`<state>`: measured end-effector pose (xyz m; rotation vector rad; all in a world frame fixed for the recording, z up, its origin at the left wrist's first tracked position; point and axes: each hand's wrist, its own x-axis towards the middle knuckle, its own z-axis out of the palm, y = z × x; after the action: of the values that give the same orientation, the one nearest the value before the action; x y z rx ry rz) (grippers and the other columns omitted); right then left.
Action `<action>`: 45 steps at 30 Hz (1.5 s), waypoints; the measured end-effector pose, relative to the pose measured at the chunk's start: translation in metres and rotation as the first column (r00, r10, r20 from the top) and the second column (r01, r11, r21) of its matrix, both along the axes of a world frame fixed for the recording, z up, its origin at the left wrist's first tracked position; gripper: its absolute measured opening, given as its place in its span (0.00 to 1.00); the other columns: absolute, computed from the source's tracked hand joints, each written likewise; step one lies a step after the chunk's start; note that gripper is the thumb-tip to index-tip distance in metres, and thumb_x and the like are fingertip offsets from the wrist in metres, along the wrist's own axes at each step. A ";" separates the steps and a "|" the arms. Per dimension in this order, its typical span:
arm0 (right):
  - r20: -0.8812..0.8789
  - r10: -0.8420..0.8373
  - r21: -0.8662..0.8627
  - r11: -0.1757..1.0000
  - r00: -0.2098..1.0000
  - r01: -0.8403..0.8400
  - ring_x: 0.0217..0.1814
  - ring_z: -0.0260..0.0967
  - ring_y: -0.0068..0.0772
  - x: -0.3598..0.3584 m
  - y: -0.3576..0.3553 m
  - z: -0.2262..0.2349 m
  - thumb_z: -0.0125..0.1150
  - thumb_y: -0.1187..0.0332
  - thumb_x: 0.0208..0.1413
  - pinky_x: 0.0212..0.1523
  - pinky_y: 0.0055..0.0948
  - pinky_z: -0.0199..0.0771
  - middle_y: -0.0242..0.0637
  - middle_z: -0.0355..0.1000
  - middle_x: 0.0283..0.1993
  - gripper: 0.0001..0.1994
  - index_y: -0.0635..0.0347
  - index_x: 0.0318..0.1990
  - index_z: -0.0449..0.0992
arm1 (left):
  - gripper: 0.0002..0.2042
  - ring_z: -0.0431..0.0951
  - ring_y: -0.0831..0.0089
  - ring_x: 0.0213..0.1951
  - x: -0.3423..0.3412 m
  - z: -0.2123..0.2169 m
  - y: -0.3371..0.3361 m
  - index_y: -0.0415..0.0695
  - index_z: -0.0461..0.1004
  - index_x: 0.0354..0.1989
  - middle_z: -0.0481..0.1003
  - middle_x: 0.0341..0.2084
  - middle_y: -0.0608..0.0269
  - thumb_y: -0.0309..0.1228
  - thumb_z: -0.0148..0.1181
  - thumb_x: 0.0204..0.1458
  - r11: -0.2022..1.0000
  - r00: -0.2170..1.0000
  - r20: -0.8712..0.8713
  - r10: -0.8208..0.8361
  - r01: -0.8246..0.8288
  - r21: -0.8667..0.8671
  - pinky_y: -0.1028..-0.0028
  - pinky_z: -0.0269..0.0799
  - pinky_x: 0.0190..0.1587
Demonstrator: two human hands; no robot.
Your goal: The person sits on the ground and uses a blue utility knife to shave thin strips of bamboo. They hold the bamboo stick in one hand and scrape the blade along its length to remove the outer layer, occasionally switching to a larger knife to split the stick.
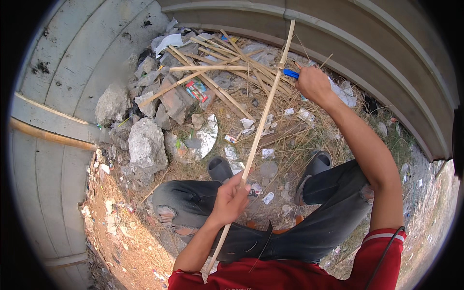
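Observation:
My left hand is closed around a long, pale bamboo strip. The strip slants from beside my lap up and away toward the metal sheeting, leaning to the right. Higher up, my right hand grips a blue tool that looks like a cutter knife. Its blue end meets the strip near the strip's far part; the blade cannot be made out. Behind the strip, several more bamboo strips lie crossed in a loose pile on the ground.
Broken concrete lumps are heaped left of the pile. Corrugated metal sheets curve round the far side, with grey panels at left. Paper scraps, dry grass and a broken white disc litter the ground. My sandalled feet stand just ahead.

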<state>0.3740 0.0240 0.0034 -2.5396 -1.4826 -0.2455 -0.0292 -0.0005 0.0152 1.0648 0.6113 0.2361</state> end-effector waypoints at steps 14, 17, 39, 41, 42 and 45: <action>-0.242 0.156 0.138 0.982 0.958 -0.125 0.32 0.76 0.61 0.029 -0.005 -0.013 0.60 0.62 0.53 0.39 0.52 0.77 0.54 0.76 0.27 0.13 0.64 0.28 0.81 | 0.24 0.51 0.84 0.10 -0.017 0.007 0.007 0.40 0.55 0.72 0.53 0.11 0.75 0.33 0.41 0.70 0.919 0.988 0.125 -0.085 0.126 -0.373 0.80 0.49 0.15; -0.434 0.203 0.085 0.979 0.878 -0.184 0.32 0.75 0.60 0.003 -0.006 0.015 0.60 0.61 0.54 0.40 0.53 0.75 0.55 0.74 0.24 0.14 0.64 0.27 0.81 | 0.24 0.51 0.83 0.10 -0.025 0.008 0.005 0.40 0.55 0.72 0.52 0.11 0.74 0.37 0.39 0.71 0.926 0.993 0.104 -0.052 0.086 -0.368 0.79 0.50 0.14; -0.265 0.206 -0.185 0.948 0.942 -0.259 0.35 0.81 0.52 -0.097 -0.012 0.008 0.57 0.70 0.52 0.36 0.46 0.81 0.52 0.79 0.31 0.09 0.65 0.32 0.80 | 0.22 0.50 0.85 0.14 -0.011 -0.009 -0.009 0.38 0.58 0.70 0.53 0.13 0.74 0.36 0.38 0.72 0.999 0.998 -0.032 -0.050 0.050 -0.015 0.80 0.50 0.18; -0.172 0.118 -0.145 0.979 0.978 -0.143 0.36 0.81 0.54 -0.042 -0.006 0.000 0.57 0.70 0.52 0.37 0.47 0.81 0.52 0.79 0.32 0.09 0.66 0.32 0.80 | 0.22 0.51 0.85 0.15 -0.022 -0.017 -0.011 0.37 0.58 0.70 0.54 0.13 0.74 0.34 0.38 0.72 0.975 0.987 -0.089 -0.132 0.145 0.168 0.80 0.50 0.20; -0.142 0.069 -0.146 0.985 0.987 -0.090 0.37 0.81 0.55 -0.024 -0.006 -0.003 0.57 0.70 0.51 0.38 0.48 0.81 0.53 0.80 0.33 0.09 0.66 0.32 0.80 | 0.22 0.51 0.86 0.15 -0.024 -0.020 -0.012 0.37 0.58 0.70 0.54 0.13 0.75 0.33 0.38 0.72 0.950 0.980 -0.116 -0.163 0.187 0.250 0.80 0.50 0.20; -0.012 0.024 -0.133 0.991 1.000 -0.025 0.38 0.80 0.58 0.006 -0.010 -0.020 0.57 0.70 0.52 0.40 0.48 0.82 0.54 0.80 0.34 0.09 0.67 0.33 0.80 | 0.21 0.59 0.85 0.17 -0.009 -0.012 -0.003 0.39 0.61 0.69 0.59 0.14 0.73 0.33 0.40 0.71 0.872 0.947 -0.256 -0.195 0.287 0.396 0.79 0.57 0.23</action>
<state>0.3799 0.0136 -0.0163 -2.6184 -1.5753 -0.1340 -0.0384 -0.0039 0.0033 1.5983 0.6202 0.0348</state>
